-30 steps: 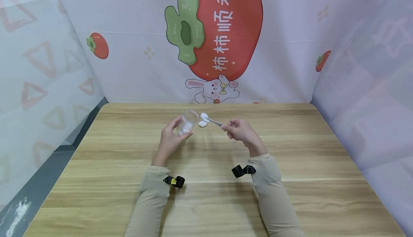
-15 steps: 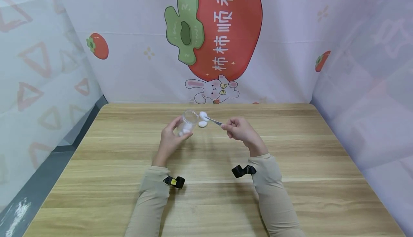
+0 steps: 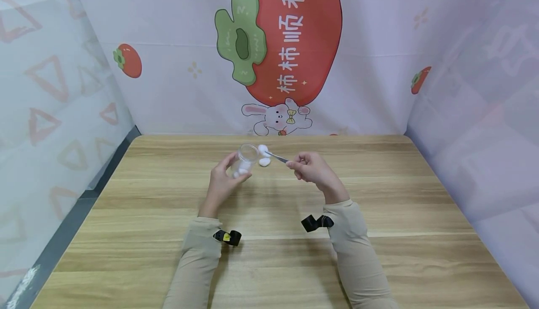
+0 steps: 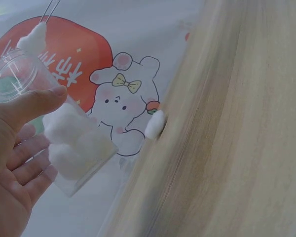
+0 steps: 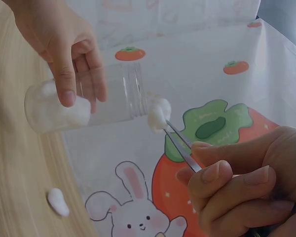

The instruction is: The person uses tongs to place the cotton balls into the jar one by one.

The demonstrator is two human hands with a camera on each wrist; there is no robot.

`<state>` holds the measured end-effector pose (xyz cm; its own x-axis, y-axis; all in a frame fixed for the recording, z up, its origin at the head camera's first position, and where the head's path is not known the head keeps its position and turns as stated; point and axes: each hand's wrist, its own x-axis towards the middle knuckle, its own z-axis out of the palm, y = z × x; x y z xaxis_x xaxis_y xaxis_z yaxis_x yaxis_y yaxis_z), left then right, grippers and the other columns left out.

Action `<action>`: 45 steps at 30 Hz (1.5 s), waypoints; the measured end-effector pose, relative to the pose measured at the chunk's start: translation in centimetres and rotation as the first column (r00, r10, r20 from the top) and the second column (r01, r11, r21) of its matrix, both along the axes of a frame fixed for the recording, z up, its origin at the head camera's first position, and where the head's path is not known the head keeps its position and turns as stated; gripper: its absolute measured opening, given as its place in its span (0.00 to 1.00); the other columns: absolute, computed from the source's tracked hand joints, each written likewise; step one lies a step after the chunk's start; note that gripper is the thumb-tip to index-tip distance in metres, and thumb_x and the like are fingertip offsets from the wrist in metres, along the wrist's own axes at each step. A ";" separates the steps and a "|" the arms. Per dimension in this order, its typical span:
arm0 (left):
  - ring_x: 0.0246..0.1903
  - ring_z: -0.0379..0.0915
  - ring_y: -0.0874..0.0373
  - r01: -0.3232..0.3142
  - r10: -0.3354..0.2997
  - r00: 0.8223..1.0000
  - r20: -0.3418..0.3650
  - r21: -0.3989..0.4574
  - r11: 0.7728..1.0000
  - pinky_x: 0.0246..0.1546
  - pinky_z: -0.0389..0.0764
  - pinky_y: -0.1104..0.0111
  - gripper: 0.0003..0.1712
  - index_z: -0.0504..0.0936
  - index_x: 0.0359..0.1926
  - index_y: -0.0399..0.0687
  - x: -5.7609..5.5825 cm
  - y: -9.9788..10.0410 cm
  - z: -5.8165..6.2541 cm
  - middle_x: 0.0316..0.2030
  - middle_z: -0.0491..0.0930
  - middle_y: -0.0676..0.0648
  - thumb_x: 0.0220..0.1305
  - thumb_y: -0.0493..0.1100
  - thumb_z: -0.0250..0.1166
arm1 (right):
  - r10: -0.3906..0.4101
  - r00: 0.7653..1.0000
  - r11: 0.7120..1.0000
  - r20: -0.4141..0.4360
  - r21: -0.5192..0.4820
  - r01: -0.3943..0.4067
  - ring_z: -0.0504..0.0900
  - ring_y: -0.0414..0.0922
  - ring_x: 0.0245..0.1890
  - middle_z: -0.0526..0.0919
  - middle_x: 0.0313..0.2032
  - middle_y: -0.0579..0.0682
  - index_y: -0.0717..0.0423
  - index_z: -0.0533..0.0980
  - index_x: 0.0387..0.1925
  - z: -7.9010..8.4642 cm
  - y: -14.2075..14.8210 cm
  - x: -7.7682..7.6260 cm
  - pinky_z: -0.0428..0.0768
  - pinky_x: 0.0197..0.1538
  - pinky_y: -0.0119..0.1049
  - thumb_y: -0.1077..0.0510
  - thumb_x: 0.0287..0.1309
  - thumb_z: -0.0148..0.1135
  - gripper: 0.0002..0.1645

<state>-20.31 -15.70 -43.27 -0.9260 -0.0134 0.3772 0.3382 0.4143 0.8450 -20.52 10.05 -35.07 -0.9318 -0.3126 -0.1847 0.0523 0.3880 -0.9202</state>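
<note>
A clear open-mouthed jar [image 5: 113, 94] holding several white cotton balls [image 4: 71, 143] is in my left hand [image 3: 221, 180], thumb on one side and fingers around the other. The jar leans, its mouth up toward the right hand. My right hand [image 3: 311, 168] pinches metal tweezers [image 5: 181, 150]. Their tips grip a cotton ball [image 5: 159, 113] just outside the jar's rim. Another cotton ball [image 3: 264, 161] lies on the wooden table, right of the jar.
The wooden table [image 3: 269, 253] runs back to a white backdrop [image 3: 177, 89] printed with persimmons and a rabbit. Printed cloth also hangs at the left and right sides. Both forearms wear black wrist straps [image 3: 317, 223].
The tweezers and the cotton ball in their tips have shifted slightly left, closer to the jar's mouth. My left hand and the jar have stayed nearly still.
</note>
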 end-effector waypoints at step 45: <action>0.56 0.77 0.40 0.011 -0.012 1.000 -0.019 -0.028 1.000 0.65 0.72 0.48 0.39 0.74 0.59 0.38 -0.1 0.6 -0.1 0.53 0.81 0.35 0.43 0.36 0.78 | 0.038 0.999 0.994 -0.032 0.106 -0.035 0.63 0.38 0.15 0.69 0.12 0.42 0.60 0.72 0.28 0.8 -2.4 -0.2 0.62 0.20 0.27 0.57 0.64 0.60 0.12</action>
